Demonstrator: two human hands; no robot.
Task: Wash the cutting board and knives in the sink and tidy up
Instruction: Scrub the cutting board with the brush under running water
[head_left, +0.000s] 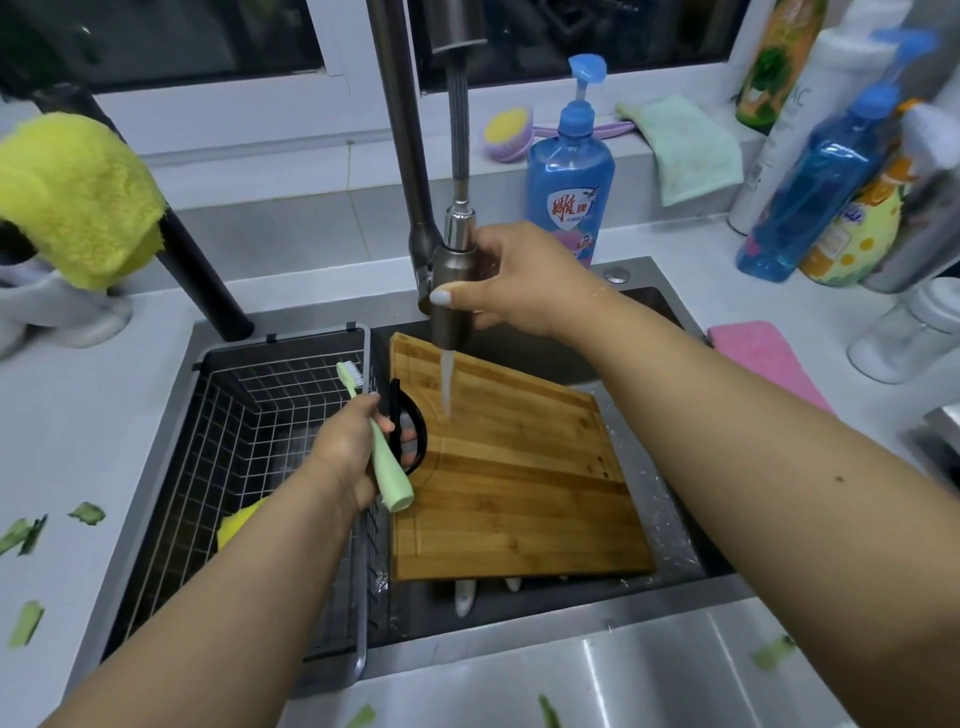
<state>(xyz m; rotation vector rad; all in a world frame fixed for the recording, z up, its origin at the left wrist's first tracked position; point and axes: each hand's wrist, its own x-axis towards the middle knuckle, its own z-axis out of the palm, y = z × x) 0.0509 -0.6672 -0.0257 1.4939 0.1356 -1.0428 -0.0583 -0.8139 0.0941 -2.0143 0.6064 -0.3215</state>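
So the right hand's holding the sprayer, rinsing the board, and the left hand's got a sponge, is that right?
Not quite. The head view shows the left hand gripping a green brush, not a sponge. The rest stands: the right hand holds the sprayer, and water runs onto the board.

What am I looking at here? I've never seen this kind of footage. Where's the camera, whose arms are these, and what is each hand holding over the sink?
There is no machine here. One wide-angle camera sits on a person's head and looks down, so both arms reach in from the bottom edge.

The right hand grips the pull-out faucet head, aiming a stream of water at the wooden cutting board, which lies tilted in the sink. The left hand holds a pale green brush and also grips the board's black handle. White handles, perhaps the knives, poke out under the board.

Left of the board, a wire basket holds a yellow sponge. A blue soap bottle stands behind the sink, and green vegetable scraps lie on the counter.
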